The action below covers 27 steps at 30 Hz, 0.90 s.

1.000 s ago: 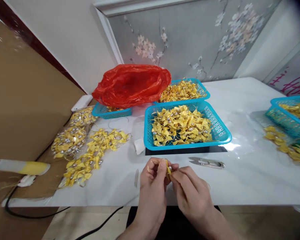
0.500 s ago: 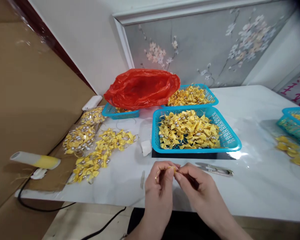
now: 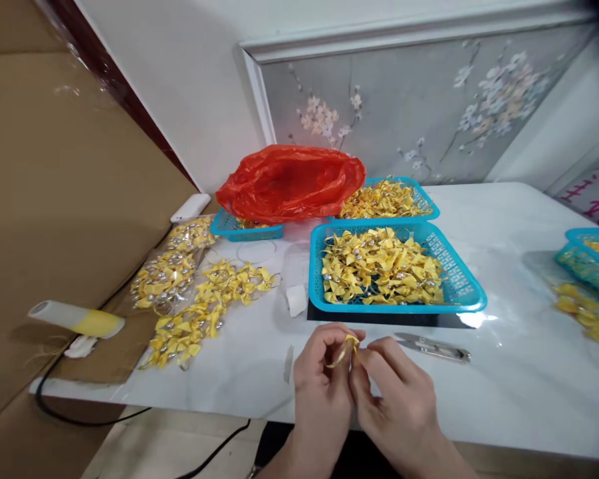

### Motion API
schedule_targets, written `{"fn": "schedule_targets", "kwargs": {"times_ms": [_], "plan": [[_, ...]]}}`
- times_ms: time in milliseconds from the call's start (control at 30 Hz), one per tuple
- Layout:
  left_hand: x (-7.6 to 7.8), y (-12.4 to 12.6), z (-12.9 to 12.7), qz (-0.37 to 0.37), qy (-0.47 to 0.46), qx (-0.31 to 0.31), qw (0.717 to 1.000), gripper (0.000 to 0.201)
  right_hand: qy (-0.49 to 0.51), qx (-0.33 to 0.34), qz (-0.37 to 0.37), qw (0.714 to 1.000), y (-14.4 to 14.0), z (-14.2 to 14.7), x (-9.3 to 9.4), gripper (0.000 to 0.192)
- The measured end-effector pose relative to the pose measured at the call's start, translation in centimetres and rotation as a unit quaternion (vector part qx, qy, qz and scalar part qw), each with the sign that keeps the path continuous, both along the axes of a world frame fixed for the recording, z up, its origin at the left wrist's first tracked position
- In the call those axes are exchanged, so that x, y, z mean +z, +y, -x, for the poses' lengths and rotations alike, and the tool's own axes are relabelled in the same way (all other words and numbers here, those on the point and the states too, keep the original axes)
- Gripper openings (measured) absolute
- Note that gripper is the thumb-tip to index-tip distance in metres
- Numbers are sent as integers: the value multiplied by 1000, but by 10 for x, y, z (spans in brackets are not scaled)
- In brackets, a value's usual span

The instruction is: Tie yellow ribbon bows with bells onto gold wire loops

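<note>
Left hand [image 3: 324, 382] and right hand [image 3: 396, 392] pinch yellow ribbon bow [image 3: 348, 346] between fingertips, above near edge of surface [image 3: 503, 372]. Since a second ago: bow turned, gold loop now dangling leftward; hands closer together. Snips [image 3: 431, 346] untouched beside blue basket [image 3: 459, 293].

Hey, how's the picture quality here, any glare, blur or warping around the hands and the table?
Head view: wide-lens warping bends the wall trim and table edges; a bright glare patch sits on the glossy top beside the near blue basket; the left hand and right hand pinching the yellow ribbon piece are slightly soft; the top right corner darkens.
</note>
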<state>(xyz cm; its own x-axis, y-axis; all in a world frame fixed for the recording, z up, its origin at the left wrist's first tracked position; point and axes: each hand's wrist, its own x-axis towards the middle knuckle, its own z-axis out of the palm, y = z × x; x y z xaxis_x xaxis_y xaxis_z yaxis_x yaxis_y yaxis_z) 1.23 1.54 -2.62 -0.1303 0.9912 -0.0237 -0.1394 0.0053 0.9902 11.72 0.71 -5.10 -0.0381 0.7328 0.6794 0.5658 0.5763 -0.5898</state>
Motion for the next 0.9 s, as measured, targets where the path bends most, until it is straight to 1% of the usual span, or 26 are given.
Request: {"fn": "schedule_targets", "kwargs": {"times_ms": [67, 133, 200, 300, 367, 467, 567, 633, 700, 800, 833, 900], "plan": [[-1, 2, -4, 34, -37, 1, 999, 8, -15, 4, -5, 1000, 0, 3, -4, 21], [1, 6, -4, 70, -83, 2, 994, 9, -23, 20, 8, 999, 1, 0, -2, 22], [5, 10, -1, 101, -134, -9, 986, 12, -19, 48, 31, 998, 2, -7, 6, 21], [12, 15, 7, 157, -210, -58, 963, 19, 14, 80, 89, 993, 6, -29, 24, 15], [16, 17, 12, 200, -256, -96, 941, 18, 62, 92, 169, 979, 12, -43, 34, 15], [23, 16, 15, 256, -313, -134, 905, 20, 78, 136, 256, 954, 24, -54, 43, 18], [29, 13, 13, 292, -347, -152, 878, 24, 67, 202, 289, 934, 31, -51, 48, 25], [31, 11, 11, 305, -355, -154, 870, 22, 63, 240, 288, 925, 33, -45, 51, 22], [32, 11, 10, 312, -352, -153, 869, 20, 69, 261, 288, 919, 33, -41, 54, 18], [27, 10, 13, 318, -325, -158, 876, 9, 85, 257, 307, 912, 34, -40, 55, 20], [25, 9, 15, 311, -304, -151, 888, 10, 86, 252, 316, 911, 35, -41, 55, 21], [19, 8, 19, 275, -236, -114, 925, 24, 79, 243, 330, 909, 38, -43, 55, 24]]}}
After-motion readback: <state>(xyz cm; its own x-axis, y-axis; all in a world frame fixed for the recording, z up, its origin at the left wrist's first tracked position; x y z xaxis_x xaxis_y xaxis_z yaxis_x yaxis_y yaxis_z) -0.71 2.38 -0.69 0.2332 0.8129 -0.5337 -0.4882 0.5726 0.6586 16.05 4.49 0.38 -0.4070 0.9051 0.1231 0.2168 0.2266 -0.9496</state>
